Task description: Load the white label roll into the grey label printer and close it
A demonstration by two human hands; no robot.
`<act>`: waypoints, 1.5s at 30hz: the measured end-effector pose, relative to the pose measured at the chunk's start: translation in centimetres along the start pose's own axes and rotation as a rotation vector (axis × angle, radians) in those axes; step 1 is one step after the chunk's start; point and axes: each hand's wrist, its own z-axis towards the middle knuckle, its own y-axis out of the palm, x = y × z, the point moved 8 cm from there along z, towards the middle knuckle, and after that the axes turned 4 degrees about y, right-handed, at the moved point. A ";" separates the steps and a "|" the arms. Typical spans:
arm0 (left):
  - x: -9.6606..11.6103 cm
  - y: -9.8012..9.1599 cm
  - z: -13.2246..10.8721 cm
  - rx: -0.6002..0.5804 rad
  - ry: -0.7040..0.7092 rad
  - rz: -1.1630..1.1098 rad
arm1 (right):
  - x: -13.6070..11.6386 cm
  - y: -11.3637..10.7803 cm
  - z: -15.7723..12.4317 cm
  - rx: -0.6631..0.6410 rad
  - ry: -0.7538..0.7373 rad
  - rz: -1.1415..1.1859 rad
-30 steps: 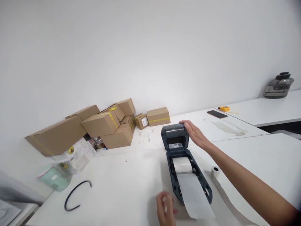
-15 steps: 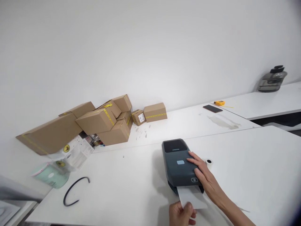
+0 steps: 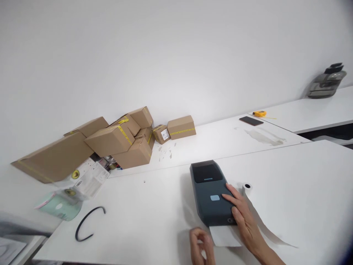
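Note:
A dark blue-grey label printer (image 3: 209, 198) lies on the white table, its dark window toward the far end. My right hand (image 3: 242, 213) rests over its right side with fingers spread, one fingertip near the light-blue button (image 3: 215, 197). A white sheet of paper (image 3: 224, 236) sticks out of the printer's near end. Just left of that paper, my left hand (image 3: 202, 244) is loosely curled and a little blurred, with a gap between thumb and fingers and nothing seen in it. To the right of the printer is a small white paper roll (image 3: 247, 187) trailing a long strip.
Cardboard boxes (image 3: 132, 152) are piled against the wall at the left. A black curved strip (image 3: 82, 224) and a green pouch (image 3: 62, 206) lie near the left edge. At the back right are a phone (image 3: 251, 120), a yellow tape measure (image 3: 259, 113) and a bottle (image 3: 325, 82).
My left hand has let go of the paper and moved left of it. The printer's near end has come down over the paper. My right hand stays on its lid.

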 end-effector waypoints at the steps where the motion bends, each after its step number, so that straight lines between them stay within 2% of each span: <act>1: 0.9 -0.6 0.4 0.078 0.055 -0.006 | 0.2 0.1 -0.1 0.002 0.019 0.021; 3: 2.6 -0.7 1.5 0.135 0.126 -0.041 | 0.4 0.2 -0.3 0.009 0.042 0.052; 7: 3.7 2.2 4.1 -0.059 0.060 -0.070 | 0.4 0.0 -0.2 0.020 0.059 0.078; 10: 3.5 2.8 5.0 -0.080 0.054 -0.076 | 0.7 0.1 -0.2 0.010 0.078 0.093; 15: 2.9 3.1 5.2 -0.074 0.101 -0.105 | 1.2 0.2 -0.3 0.024 0.090 0.137; 23: 3.7 3.2 5.1 -0.155 0.078 -0.173 | 0.6 -0.5 -0.1 -0.010 0.127 0.079; 27: 4.0 3.2 4.8 -0.151 0.083 -0.188 | 0.6 -0.4 0.0 0.040 0.106 0.050; 31: 5.0 3.2 4.9 -0.089 0.141 -0.152 | 0.2 -0.4 -0.1 0.141 0.050 0.009; 33: 5.2 3.1 4.7 -0.104 0.145 -0.189 | -0.3 -0.7 0.0 0.142 0.034 -0.039; 35: 4.5 2.2 4.0 -0.082 0.123 -0.218 | -0.8 -1.0 0.2 0.084 0.020 -0.093; 38: 2.2 0.1 1.7 0.081 0.103 -0.154 | -1.7 -1.7 0.3 -0.009 0.003 -0.158; 39: 1.2 0.1 0.8 0.081 0.069 -0.137 | -1.9 -1.9 0.2 -0.026 -0.003 -0.173; 42: -1.0 3.2 -1.6 -0.146 -0.070 -0.182 | -2.5 -2.2 0.0 -0.048 -0.029 -0.200; 43: -1.3 4.1 -2.1 -0.174 -0.125 -0.229 | -2.6 -2.1 -0.2 -0.054 -0.039 -0.208; 45: -1.0 5.1 -2.3 -0.150 -0.176 -0.319 | -2.6 -1.8 -0.4 -0.074 -0.047 -0.228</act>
